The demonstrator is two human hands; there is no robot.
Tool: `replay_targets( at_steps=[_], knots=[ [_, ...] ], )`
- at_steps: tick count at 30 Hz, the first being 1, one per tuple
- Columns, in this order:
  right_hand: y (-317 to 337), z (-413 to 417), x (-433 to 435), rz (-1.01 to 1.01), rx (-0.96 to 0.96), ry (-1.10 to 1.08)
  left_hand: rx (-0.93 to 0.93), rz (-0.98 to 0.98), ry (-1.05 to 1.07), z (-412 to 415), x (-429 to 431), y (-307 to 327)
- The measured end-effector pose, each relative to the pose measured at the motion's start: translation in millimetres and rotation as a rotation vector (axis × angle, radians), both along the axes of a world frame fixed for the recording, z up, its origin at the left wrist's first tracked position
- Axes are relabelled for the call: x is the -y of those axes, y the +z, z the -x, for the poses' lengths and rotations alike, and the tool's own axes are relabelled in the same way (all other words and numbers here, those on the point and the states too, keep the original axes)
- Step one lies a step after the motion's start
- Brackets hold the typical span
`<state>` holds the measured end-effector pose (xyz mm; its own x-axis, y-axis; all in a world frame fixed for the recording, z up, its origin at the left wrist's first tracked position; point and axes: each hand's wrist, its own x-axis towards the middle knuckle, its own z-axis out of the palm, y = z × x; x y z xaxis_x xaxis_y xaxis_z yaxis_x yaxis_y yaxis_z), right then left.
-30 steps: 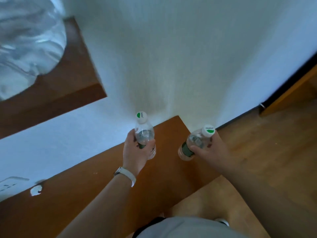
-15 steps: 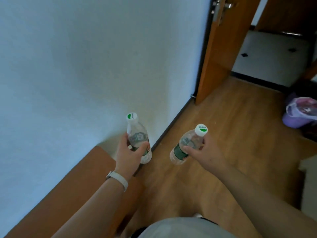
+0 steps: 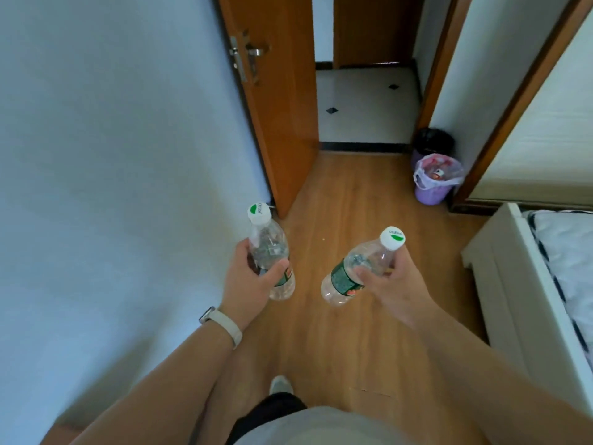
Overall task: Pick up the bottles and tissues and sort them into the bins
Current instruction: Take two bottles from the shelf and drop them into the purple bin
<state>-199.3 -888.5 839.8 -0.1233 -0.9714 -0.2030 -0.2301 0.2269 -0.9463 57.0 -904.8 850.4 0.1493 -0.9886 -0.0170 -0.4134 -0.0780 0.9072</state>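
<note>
My left hand (image 3: 248, 284) grips a clear plastic bottle (image 3: 268, 248) with a white and green cap, held nearly upright. My right hand (image 3: 390, 287) holds a second clear bottle (image 3: 353, 274) with a green label, tilted with its cap up and to the right. Both bottles hang over the wooden floor. Far ahead on the right stand two bins: a purple bin (image 3: 433, 178) lined with a pale bag that holds some rubbish, and behind it a bin with a black liner (image 3: 431, 139). No tissues are in sight.
A white wall (image 3: 112, 171) runs along my left. An open wooden door (image 3: 276, 107) leads to a tiled floor (image 3: 362, 104). A white bed frame (image 3: 513, 284) with a mattress stands at the right. Wooden floor (image 3: 337, 332) lies between me and the bins.
The view has swung right, away from the wooden table and wall, to face the doorway. Both bins have come fully into sight. Each hand still holds its bottle.
</note>
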Motion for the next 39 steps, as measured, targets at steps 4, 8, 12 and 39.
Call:
replay_targets(
  at_steps=[4, 8, 12, 39],
  knots=[
    [0, 15, 28, -0.023, -0.014, -0.126, 0.049, 0.007, -0.182, 25, 55, -10],
    [-1, 29, 69, -0.033, -0.035, -0.243, -0.028, -0.051, -0.295, 47, 122, -30],
    [-2, 31, 126, -0.063, -0.057, -0.356, -0.087, -0.094, -0.371, 47, 203, -39],
    [-16, 118, 416, -0.084, -0.051, -0.575, -0.027, -0.129, -0.605, 146, 528, -50]
  ],
)
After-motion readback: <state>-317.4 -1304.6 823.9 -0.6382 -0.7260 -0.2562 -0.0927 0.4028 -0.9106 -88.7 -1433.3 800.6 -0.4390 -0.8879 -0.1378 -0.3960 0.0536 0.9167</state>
